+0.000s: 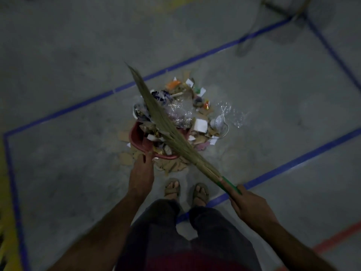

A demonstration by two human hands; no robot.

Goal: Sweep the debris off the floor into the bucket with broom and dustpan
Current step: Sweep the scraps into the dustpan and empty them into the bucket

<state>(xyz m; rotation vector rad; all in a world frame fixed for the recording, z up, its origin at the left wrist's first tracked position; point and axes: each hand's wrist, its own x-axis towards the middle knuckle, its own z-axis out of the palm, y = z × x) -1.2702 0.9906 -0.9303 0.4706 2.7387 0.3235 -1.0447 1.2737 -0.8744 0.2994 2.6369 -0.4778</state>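
A pile of debris [187, 108], made of cardboard scraps, clear plastic and paper, lies on the grey floor in front of my feet. A red dustpan [136, 137] sits at the near edge of the pile with scraps inside it. My left hand [141, 171] grips its handle from behind. A grass broom [156, 112] slants across the dustpan and the pile, its tip pointing up and left. My right hand [248, 204] grips the broom's green handle at the lower right. No bucket shows in view.
Blue tape lines [187, 61] mark a rectangle on the floor around the pile. My sandalled feet [185, 190] stand just behind the dustpan. A clear plastic wrapper [232, 114] lies right of the pile. An orange line [336, 239] runs at the lower right.
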